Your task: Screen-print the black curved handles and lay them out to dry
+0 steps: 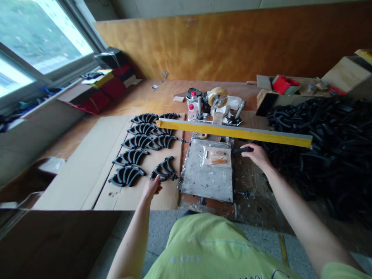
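My left hand (152, 186) is at the cardboard sheet (78, 162), its fingers closed on a curved black part (159, 176) at the near end of a short row. Several fanned rows of similar black parts (130, 175) lie on the cardboard, left of and beyond that hand. My right hand (256, 154) pinches another black part (243, 150) just past the right edge of the grey metal plate (207, 182). On the plate lies a small clear-covered patch with orange-brown pieces (217, 158).
A long yellow bar (238, 133) spans above the plate's far end. Behind it stand bottles (191, 112), a tape roll (217, 97) and tools. A big heap of black parts (319, 162) lies right; red boxes (99, 97) sit far left.
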Motion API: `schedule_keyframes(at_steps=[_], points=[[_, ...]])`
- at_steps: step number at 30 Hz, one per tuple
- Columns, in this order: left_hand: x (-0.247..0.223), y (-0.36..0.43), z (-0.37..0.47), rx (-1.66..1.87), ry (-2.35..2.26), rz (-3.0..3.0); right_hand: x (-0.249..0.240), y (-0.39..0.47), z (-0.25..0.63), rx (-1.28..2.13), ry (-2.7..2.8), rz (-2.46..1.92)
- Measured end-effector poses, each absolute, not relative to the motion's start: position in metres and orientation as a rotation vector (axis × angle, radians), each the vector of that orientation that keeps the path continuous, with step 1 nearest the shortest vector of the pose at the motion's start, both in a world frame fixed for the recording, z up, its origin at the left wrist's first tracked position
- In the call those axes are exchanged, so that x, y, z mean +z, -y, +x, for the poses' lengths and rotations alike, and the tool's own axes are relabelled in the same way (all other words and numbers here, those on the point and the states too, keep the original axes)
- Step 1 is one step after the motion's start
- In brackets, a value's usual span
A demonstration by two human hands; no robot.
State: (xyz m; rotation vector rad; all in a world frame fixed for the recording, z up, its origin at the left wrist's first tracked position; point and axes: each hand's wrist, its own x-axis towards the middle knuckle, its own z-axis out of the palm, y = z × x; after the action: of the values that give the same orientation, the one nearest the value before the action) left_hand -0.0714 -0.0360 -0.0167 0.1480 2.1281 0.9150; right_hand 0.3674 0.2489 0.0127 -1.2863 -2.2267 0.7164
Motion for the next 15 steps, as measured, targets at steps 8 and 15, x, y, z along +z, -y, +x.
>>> schedule_keyframes(at_steps=[8,15], points=[[0.110,-0.067,-0.027,1.444,-1.736,0.864,0.011,-0.207,0.272,0.818,2.349,-0.845],[0.181,-0.107,0.027,1.682,-1.307,0.983,0.003,-0.200,0.273,0.599,2.479,-0.853]])
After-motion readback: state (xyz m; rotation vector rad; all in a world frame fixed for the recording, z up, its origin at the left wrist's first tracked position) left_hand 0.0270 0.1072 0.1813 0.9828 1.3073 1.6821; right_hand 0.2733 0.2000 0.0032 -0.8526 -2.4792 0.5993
